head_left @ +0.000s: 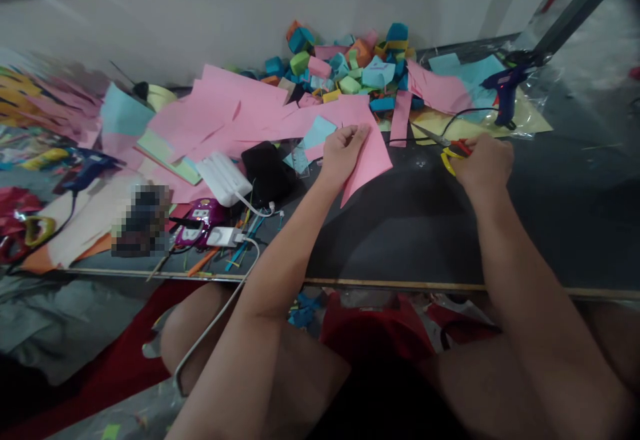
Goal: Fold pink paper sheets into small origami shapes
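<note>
My left hand (343,152) rests on a pink paper sheet (367,157) that lies on the dark table (415,227), with the fingers bent over its upper edge. My right hand (483,160) is closed around the yellow and red handles of a pair of scissors (447,147); the blades point left toward the pink sheet and lie on the table.
Many pink and blue sheets (230,117) cover the back left. A heap of coloured paper boxes (350,60) sits at the back. A blue glue gun (505,90) stands at back right, another glue gun (85,163) at left. A white power bank (224,179), black pouch (267,172) and cables lie near.
</note>
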Demonstrator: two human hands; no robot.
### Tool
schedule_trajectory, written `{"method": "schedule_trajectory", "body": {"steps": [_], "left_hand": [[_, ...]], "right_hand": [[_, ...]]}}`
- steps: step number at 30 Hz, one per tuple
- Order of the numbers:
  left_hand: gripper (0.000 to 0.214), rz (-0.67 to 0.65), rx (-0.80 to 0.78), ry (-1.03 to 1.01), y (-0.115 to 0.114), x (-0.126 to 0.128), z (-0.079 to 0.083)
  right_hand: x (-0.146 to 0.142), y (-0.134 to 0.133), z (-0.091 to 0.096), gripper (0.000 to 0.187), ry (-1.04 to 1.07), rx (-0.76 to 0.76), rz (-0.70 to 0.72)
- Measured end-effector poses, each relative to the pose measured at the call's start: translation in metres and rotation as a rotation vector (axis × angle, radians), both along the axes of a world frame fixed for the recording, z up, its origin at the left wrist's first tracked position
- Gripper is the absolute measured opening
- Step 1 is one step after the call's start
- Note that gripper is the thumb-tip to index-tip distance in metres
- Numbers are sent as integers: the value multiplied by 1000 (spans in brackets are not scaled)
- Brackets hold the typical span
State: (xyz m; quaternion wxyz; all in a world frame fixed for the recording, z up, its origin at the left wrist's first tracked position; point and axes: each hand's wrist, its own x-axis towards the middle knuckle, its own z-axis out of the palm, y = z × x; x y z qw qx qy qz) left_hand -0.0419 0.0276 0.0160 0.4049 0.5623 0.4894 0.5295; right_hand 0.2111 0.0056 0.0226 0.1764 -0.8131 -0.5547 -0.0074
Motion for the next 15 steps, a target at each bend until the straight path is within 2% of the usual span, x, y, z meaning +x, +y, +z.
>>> {"method": "schedule_trajectory", "body": {"steps": [2, 4, 6, 8, 11, 13, 15], "left_hand": [[40, -93, -101, -67, -4, 4, 1], [40, -224, -242, -134, -10, 8, 2], [38, -377, -394, -184, -17, 12, 4], [33, -496, -531, -221, -22, 17, 6], [28, -564, -678, -236, -25, 21, 8], [28, -583, -745, -209, -26, 21, 7], [21, -608, -731, -144, -25, 19, 4]], "right_hand": [[1, -1, 2, 39, 25, 182, 125], [-8, -8, 8, 42, 132, 363, 370], [-24, -19, 15, 45, 310, 399, 628], [-42, -32, 22, 42, 489, 386, 804], [-58, -43, 26, 14, 652, 331, 889], [-61, -44, 24, 13, 690, 337, 850], [-60, -43, 21, 14, 711, 369, 781]]}}
